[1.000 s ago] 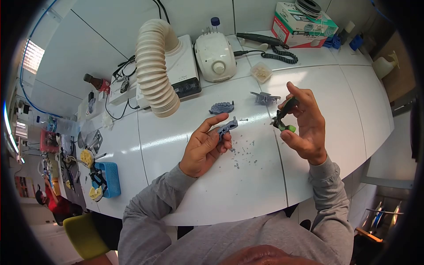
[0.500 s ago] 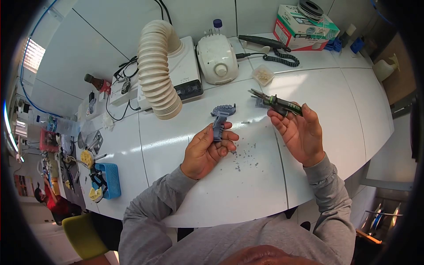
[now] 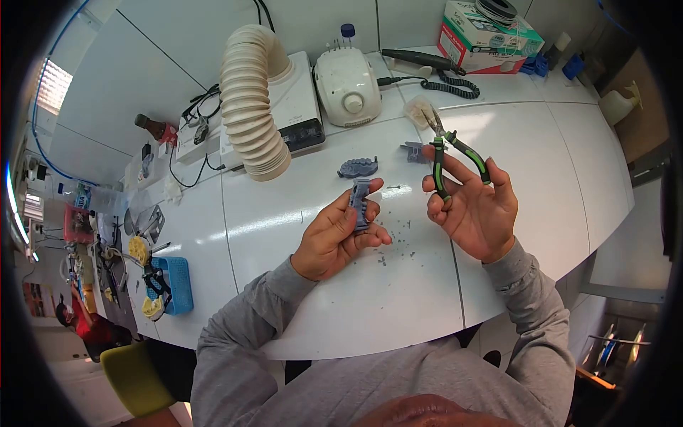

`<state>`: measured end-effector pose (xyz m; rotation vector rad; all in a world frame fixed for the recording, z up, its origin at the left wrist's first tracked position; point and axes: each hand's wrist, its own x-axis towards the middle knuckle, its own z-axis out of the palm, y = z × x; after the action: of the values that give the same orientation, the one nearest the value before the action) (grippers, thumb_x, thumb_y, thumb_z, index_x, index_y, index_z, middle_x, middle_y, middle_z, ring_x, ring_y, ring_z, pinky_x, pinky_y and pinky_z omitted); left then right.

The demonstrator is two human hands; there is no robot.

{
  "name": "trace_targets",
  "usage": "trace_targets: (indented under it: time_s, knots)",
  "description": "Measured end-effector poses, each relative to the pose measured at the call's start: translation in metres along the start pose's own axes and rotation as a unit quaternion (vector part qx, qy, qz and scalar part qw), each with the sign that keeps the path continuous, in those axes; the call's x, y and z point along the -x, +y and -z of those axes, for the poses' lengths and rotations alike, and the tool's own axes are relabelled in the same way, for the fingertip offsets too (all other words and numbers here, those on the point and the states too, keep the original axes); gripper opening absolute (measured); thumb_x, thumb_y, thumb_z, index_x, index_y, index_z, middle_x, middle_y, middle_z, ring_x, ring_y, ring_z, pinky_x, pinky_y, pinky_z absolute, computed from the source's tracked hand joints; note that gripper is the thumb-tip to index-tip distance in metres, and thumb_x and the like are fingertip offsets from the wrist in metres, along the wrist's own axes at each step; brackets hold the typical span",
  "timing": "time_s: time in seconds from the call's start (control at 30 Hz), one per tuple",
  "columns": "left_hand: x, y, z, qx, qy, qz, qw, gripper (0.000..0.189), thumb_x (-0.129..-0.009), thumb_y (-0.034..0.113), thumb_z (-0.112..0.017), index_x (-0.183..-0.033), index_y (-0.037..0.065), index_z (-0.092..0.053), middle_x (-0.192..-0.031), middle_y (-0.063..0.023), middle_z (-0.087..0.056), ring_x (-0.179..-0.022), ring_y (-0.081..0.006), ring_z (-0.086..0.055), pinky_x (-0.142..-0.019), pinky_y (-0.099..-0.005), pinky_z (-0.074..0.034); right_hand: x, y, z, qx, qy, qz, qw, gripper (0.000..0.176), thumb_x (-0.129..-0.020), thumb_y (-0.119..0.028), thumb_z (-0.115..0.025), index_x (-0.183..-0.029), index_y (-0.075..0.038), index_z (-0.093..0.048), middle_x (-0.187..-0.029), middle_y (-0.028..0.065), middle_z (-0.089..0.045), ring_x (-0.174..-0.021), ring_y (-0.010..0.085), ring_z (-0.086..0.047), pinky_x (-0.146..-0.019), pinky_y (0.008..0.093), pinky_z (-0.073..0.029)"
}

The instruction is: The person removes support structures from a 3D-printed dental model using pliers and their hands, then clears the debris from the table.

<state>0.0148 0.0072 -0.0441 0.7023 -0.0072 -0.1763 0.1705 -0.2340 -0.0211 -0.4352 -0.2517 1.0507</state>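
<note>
My left hand (image 3: 327, 238) grips a small grey-blue dental model piece (image 3: 361, 203) upright between thumb and fingers. Just beyond it on the table lies a curved grey-blue dental arch model (image 3: 357, 168) with tooth shapes. In my right hand (image 3: 478, 224) is a pair of pliers (image 3: 462, 151) with black and green handles; the handles are spread and the jaws point up and away. Another grey-blue piece (image 3: 412, 152) rests left of the pliers, partly behind my fingers. Tiny grey-blue crumbs (image 3: 402, 245) are scattered on the table between my hands.
A ribbed suction hose (image 3: 256, 107) arches over the table at back left, beside a white control unit (image 3: 348, 89). Behind the pliers stands a small clear container (image 3: 418, 112). A blue basket (image 3: 174, 285) sits at far left. Glove boxes (image 3: 487, 39) stand at back right.
The pliers have turned from lying sideways to upright, and their handles have spread apart. My left hand has tilted its piece slightly, and the arch model shows more fully behind it.
</note>
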Motion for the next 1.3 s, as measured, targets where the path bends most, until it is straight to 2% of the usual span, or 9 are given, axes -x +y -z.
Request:
trace_targets:
  time_s: [0.1,0.13,0.23,0.27,0.4,0.6,0.7,1.0,1.3]
  knots:
    - [0.0,-0.002,-0.001,0.016,-0.009,0.013,1.0,0.066,-0.116,0.026,-0.046,-0.167,-0.005,-0.017,-0.122,-0.0097,-0.049,-0.116,-0.0307,-0.068,-0.101,-0.0316,-0.06,0.002,-0.007,-0.012,0.084,-0.009,-0.018,0.996,0.104,-0.096,-0.06,-0.058,-0.17,0.0,-0.016,-0.127,0.0215,-0.059,-0.103,0.0332,-0.07,-0.102,0.0441,-0.057]
    - [0.001,-0.003,-0.002,0.01,0.0,0.018,1.0,0.068,-0.116,0.026,-0.046,-0.166,-0.007,-0.016,-0.123,-0.0095,-0.049,-0.115,-0.0309,-0.068,-0.102,-0.0333,-0.06,0.001,-0.007,-0.012,0.038,-0.029,-0.032,0.998,0.1,-0.084,-0.036,-0.07,-0.166,-0.003,-0.024,-0.127,0.0209,-0.058,-0.111,0.0385,-0.069,-0.107,0.0507,-0.056]
    - [0.0,-0.002,-0.004,0.034,0.0,0.028,0.999,0.066,-0.117,0.029,-0.042,-0.166,-0.009,-0.018,-0.122,-0.0093,-0.049,-0.115,-0.0308,-0.068,-0.103,-0.035,-0.059,0.003,0.002,-0.012,0.093,-0.054,-0.01,0.994,0.087,-0.073,-0.011,-0.068,-0.155,-0.004,-0.036,-0.126,0.0195,-0.061,-0.119,0.0413,-0.067,-0.113,0.0559,-0.052]
    - [0.0,-0.002,-0.005,0.037,0.004,0.033,0.999,0.066,-0.117,0.029,-0.042,-0.166,-0.009,-0.018,-0.122,-0.0093,-0.049,-0.115,-0.0308,-0.068,-0.103,-0.035,-0.059,0.003,0.005,-0.014,0.093,-0.019,-0.007,0.995,0.07,-0.069,0.001,-0.06,-0.137,-0.005,-0.047,-0.119,0.0163,-0.06,-0.116,0.0367,-0.067,-0.111,0.054,-0.052]
    - [-0.002,-0.001,0.002,0.013,0.002,0.04,0.999,0.061,-0.118,0.03,-0.035,-0.164,-0.009,-0.025,-0.119,-0.0072,-0.05,-0.113,-0.028,-0.068,-0.097,-0.0333,-0.059,0.004,0.014,-0.002,0.213,-0.043,0.022,0.976,0.032,-0.083,-0.005,-0.063,-0.114,-0.004,-0.058,-0.11,0.0113,-0.061,-0.107,0.0265,-0.067,-0.099,0.0457,-0.053]
    - [-0.002,0.002,-0.015,-0.019,0.057,0.021,0.998,0.062,-0.117,0.029,-0.042,-0.161,-0.012,-0.029,-0.109,-0.0048,-0.046,-0.088,-0.0165,-0.055,-0.07,-0.0243,-0.044,0.004,0.011,-0.014,0.296,-0.023,0.023,0.955,0.028,-0.089,-0.015,-0.07,-0.113,-0.003,-0.06,-0.108,0.009,-0.063,-0.105,0.0229,-0.068,-0.1,0.0406,-0.053]
    - [0.0,0.0,-0.008,-0.06,0.047,0.005,0.997,0.059,-0.116,0.029,-0.043,-0.158,-0.012,-0.034,-0.106,-0.0035,-0.044,-0.085,-0.0143,-0.051,-0.07,-0.0234,-0.042,0.003,0.011,-0.008,0.308,-0.007,0.005,0.951,0.029,-0.089,-0.015,-0.069,-0.114,-0.003,-0.058,-0.108,0.0108,-0.059,-0.107,0.0259,-0.066,-0.099,0.0446,-0.052]
    - [0.002,-0.001,-0.015,-0.202,0.058,0.059,0.976,0.046,-0.116,0.026,-0.042,-0.147,-0.007,-0.049,-0.096,0.0009,-0.042,-0.078,-0.0091,-0.047,-0.067,-0.0233,-0.037,0.004,0.02,-0.006,0.4,-0.01,0.063,0.914,0.013,-0.096,-0.01,-0.067,-0.105,-0.003,-0.062,-0.099,0.0041,-0.063,-0.094,0.0156,-0.064,-0.086,0.0315,-0.049]
    - [0.0,-0.004,-0.028,-0.353,0.05,0.036,0.933,0.04,-0.114,0.02,-0.05,-0.15,0.002,-0.051,-0.082,0.0024,-0.056,-0.072,-0.0054,-0.05,-0.066,-0.0222,-0.041,0.0,0.03,-0.021,0.657,0.0,0.191,0.73,0.012,-0.097,-0.01,-0.075,-0.1,-0.001,-0.067,-0.092,0.0098,-0.062,-0.079,0.0206,-0.064,-0.071,0.0337,-0.049]
